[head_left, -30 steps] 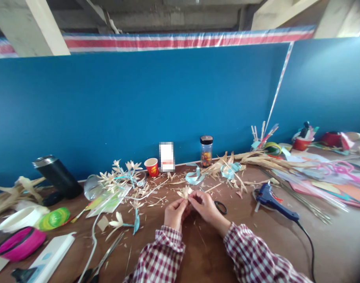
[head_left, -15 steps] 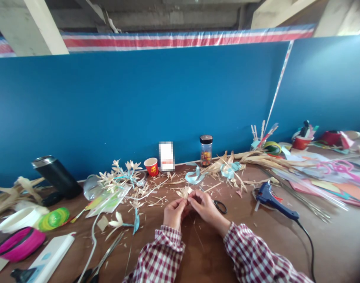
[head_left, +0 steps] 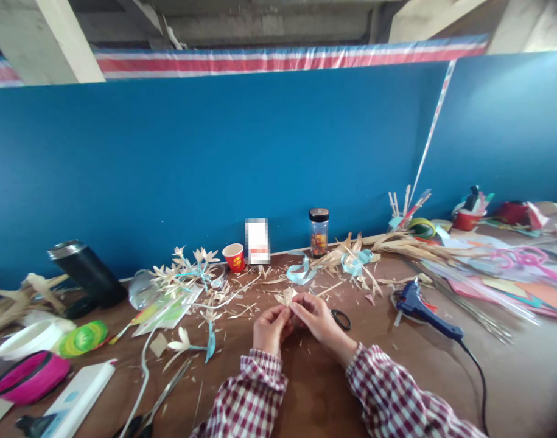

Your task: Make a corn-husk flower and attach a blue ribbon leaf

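Between my two hands, over the middle of the brown table (head_left: 324,389), is a pale corn-husk flower (head_left: 286,297) with its petals fanned away from me. My left hand (head_left: 269,328) pinches its base between thumb and fingers. From the other side, my right hand (head_left: 318,316) is closed on the flower with thumb and forefinger, the fingertips of both hands nearly touching. The flower's lower end is hidden by my fingers. Just right of my right hand lies a black scissor handle (head_left: 341,319), partly covered by the hand.
Finished husk flowers (head_left: 187,267), a red paper cup (head_left: 234,258) and a jar (head_left: 319,233) stand behind. A blue glue gun (head_left: 427,310) with a cord lies right; larger scissors (head_left: 166,389), a white cable (head_left: 144,365) and a black flask (head_left: 89,274) are left. Husk scraps litter the table.
The fingers of my right hand have shifted slightly on the flower, and its petals look a little more bunched and turned. Both arms stay in nearly the same place.
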A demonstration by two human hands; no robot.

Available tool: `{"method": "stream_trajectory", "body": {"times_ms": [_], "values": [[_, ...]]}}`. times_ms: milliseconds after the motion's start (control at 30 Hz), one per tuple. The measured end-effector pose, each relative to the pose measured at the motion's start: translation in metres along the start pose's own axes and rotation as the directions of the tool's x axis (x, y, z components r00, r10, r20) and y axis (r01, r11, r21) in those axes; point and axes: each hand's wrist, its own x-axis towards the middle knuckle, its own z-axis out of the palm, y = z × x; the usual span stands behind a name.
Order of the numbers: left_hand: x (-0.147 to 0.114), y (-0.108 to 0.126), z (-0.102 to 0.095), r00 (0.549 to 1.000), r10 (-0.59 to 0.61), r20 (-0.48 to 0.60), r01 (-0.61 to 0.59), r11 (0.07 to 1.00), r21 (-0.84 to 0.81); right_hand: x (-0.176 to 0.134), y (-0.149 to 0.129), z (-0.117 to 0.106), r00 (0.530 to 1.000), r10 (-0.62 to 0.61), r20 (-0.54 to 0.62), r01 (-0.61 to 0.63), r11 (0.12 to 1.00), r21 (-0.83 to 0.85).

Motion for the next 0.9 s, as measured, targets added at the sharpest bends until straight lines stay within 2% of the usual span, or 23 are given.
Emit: {"method": "stream_trajectory", "body": {"times_ms": [167, 400, 567, 667, 900], "values": [[-0.001, -0.001, 0.001, 0.999, 0.015, -0.037, -0.014, 1.000, 0.024, 0.000, 0.001, 0.002, 0.998, 0.055, 0.003, -0.056, 0.995, 0.084], [0.004, -0.007, -0.002, 0.997, 0.069, 0.039, -0.069, 0.998, -0.001, 0.000, 0.000, 0.005, 0.990, 0.140, 0.010, -0.140, 0.975, 0.175], [0.005, -0.008, -0.003, 0.994, 0.063, 0.094, -0.061, 0.998, -0.020, -0.001, 0.000, 0.004, 0.995, 0.096, -0.031, -0.091, 0.987, 0.135], [0.005, -0.007, -0.003, 0.992, 0.060, 0.108, -0.060, 0.998, -0.003, -0.001, -0.006, 0.002, 0.997, 0.074, -0.008, -0.073, 0.992, 0.103], [0.002, -0.003, -0.002, 0.999, 0.025, 0.029, -0.029, 0.990, 0.141, 0.001, -0.011, -0.002, 1.000, 0.011, -0.012, -0.011, 0.998, 0.060]]}}
